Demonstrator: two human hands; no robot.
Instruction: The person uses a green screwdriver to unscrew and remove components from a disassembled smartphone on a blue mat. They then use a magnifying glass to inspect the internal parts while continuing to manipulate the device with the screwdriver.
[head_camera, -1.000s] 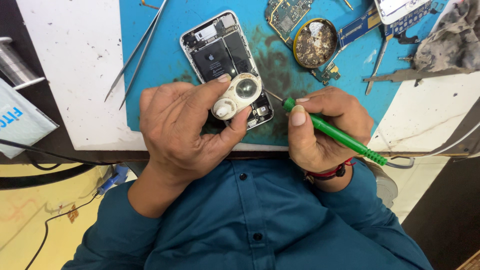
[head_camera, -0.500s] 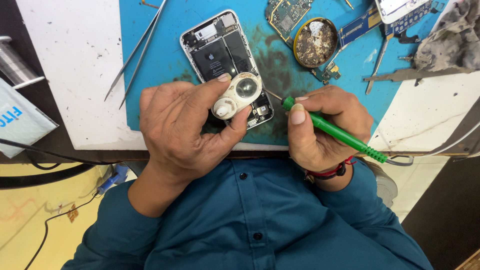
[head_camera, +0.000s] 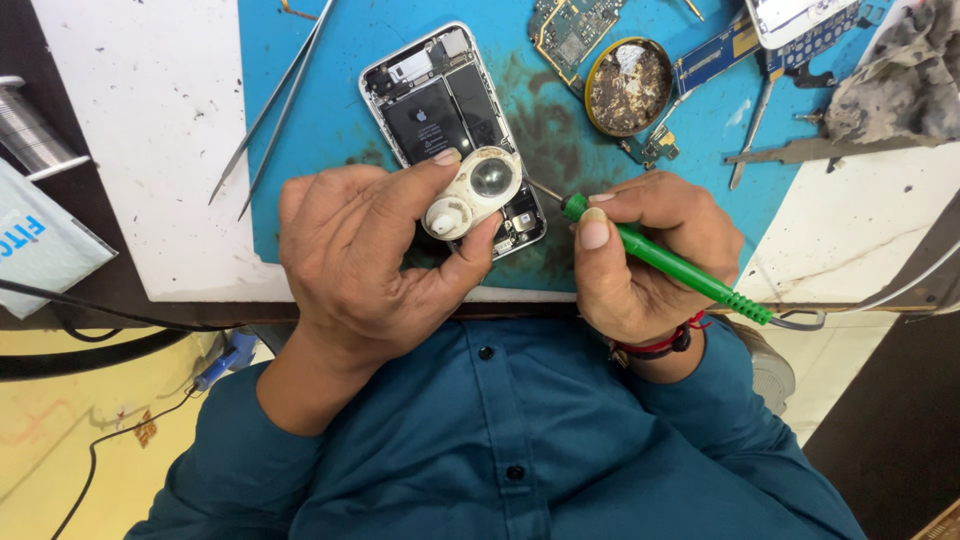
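A white workbench (head_camera: 150, 150) fills the upper view, and a blue work mat (head_camera: 340, 130) lies on it, stained dark near the middle. At the bottom, the person's teal shirt (head_camera: 520, 430) spans the frame.

The left hand (head_camera: 370, 265) sits at the mat's near edge, closed around a small cream-coloured magnifier loupe (head_camera: 472, 192), thumb below it and forefinger along its top. It holds the loupe over the lower end of an opened smartphone (head_camera: 445, 115), which lies on the mat with its back off, its battery and inner parts showing; the phone runs toward 11 o'clock from the loupe.

The right hand (head_camera: 645, 260), at 3 o'clock from the loupe, grips a green-handled soldering iron (head_camera: 670, 262) like a pen, thumb on top. Its thin metal tip points toward 10 o'clock and reaches just beside the phone's lower corner; whether it touches cannot be told.

At 12 o'clock from the right hand stands a round tin of brown flux (head_camera: 628, 85). A pair of tweezers (head_camera: 275, 100) lies at 11 o'clock from the left hand. A grey rag (head_camera: 890, 85) lies at the top right.
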